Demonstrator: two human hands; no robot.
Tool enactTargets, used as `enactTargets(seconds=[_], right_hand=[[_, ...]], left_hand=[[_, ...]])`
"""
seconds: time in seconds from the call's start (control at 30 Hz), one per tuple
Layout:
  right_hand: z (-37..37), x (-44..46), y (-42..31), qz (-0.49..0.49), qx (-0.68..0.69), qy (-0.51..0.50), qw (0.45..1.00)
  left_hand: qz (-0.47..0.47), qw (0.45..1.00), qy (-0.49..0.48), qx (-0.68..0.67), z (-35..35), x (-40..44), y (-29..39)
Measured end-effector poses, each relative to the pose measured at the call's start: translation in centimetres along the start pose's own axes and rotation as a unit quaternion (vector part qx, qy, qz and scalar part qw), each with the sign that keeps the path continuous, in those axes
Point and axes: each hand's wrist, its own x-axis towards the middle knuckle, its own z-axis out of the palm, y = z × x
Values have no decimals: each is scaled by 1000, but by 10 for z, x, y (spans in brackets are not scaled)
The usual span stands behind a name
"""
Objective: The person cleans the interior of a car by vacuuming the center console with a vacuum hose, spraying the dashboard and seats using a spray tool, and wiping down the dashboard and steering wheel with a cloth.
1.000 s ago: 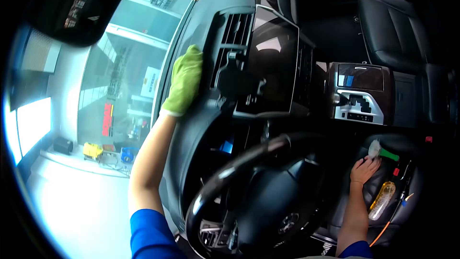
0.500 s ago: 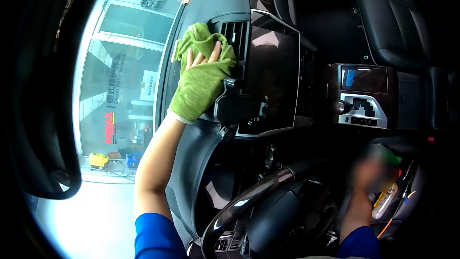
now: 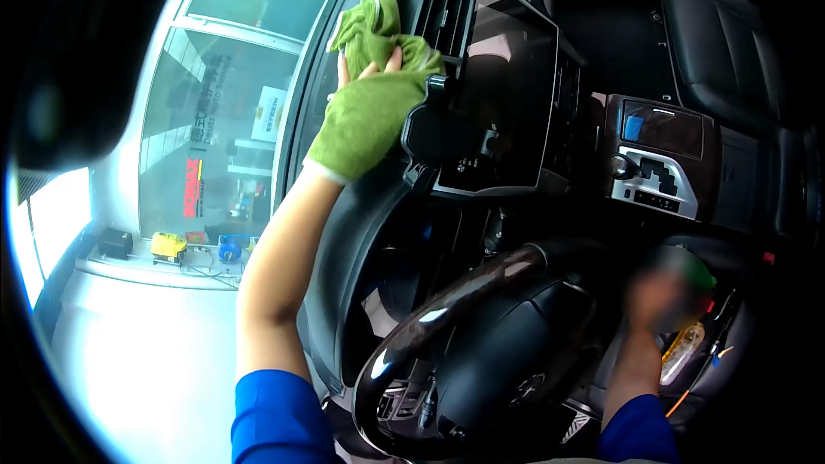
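Note:
My left hand [image 3: 369,86] has a green cloth [image 3: 369,125] draped over its back and around it, with bare fingertips showing. It presses the cloth on the dashboard [image 3: 331,60], beside the slatted air vent [image 3: 445,21]. A black phone holder [image 3: 430,125] stands close by its wrist side. At the lower right, my right hand [image 3: 657,296] is blurred, so its fingers cannot be made out. It is over the seat, against something green and rounded [image 3: 700,273]. A clear and yellow object [image 3: 683,352] lies just below it.
The wood-trimmed steering wheel [image 3: 447,318] lies between my arms. Beyond are the centre screen [image 3: 511,77], the gear lever [image 3: 620,167] and a black leather seat [image 3: 718,43]. An orange cord [image 3: 681,401] runs along the near seat. Through the windscreen show glass doors [image 3: 219,112].
The view has shifted, so the dashboard and left hand sit higher in frame. The cloth still lies by the vent, bunched differently. My right hand stays over the seat.

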Motion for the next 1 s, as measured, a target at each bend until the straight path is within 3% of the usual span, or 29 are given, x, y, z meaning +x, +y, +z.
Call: enactTargets(seconds=[0.13, 0.17, 0.23, 0.3, 0.37, 0.43, 0.47, 0.5, 0.53, 0.57, 0.6, 0.67, 0.7, 0.77, 0.8, 0.83, 0.87, 0.9, 0.93, 0.97, 1.0], right_hand=[[-2, 1, -1, -4, -6, -14, 1000], [-2, 1, -1, -8, -2, -12, 1000], [0, 0, 0, -12, 3, -8, 1000], [8, -2, 1, -8, 5, -28, 1000], [10, -3, 2, -12, 7, -24, 1000], [8, -4, 2, -20, 9, -17, 1000], [5, -4, 1, -11, 10, -22, 1000], [-2, -2, -1, -7, 11, -24, 1000], [-9, 0, -4, -3, 11, -25, 1000], [-22, 4, -7, 7, 14, -32, 999], [-30, 8, -12, 23, 19, -37, 999], [-19, 5, -13, 30, 35, 7, 999], [-17, 4, -11, 24, 40, 47, 998], [-28, 9, -14, 54, 73, 22, 996], [-19, 5, -9, 36, 49, 22, 998], [-13, 1, -7, 22, 26, 21, 999], [-16, 2, -8, 29, 24, 24, 999], [-29, 9, -12, 20, 55, 104, 993], [-35, 13, -17, 10, 85, 181, 980], [-34, 10, -18, 16, 81, 176, 981], [-31, 8, -15, 14, 86, 167, 982]], left_hand=[[29, 999, 11, -42, -24, -50, 8], [-63, 945, 18, -321, -28, -65, 15], [-150, 807, 24, -571, -44, -76, 17], [-3, 944, -42, -327, -88, -76, 10], [-37, 945, -73, -316, -97, -85, 17], [-134, 951, -40, -276, -73, -105, 17], [-243, 916, -132, -289, -60, -115, 16], [-253, 916, -164, -265, -39, -124, 5], [-184, 943, -214, -176, -13, -137, -4], [-56, 966, -252, -30, 22, -156, -14], [29, 962, -253, 95, 22, -151, -10], [79, 937, -191, 280, 9, -122, 0], [176, 831, -231, 474, -25, -87, 8], [111, 762, -172, 614, 31, -66, -10], [111, 764, -170, 613, 45, -48, -20], [12, 911, -72, 407, 59, -26, -30], [-87, 982, 36, 166, 71, 2, -41], [-174, 970, 145, -89, 81, 36, -51], [-238, 878, 237, -341, 88, 68, -59], [-283, 715, 295, -567, 94, 90, -62], [-238, 751, 232, -571, 74, 110, -59]])
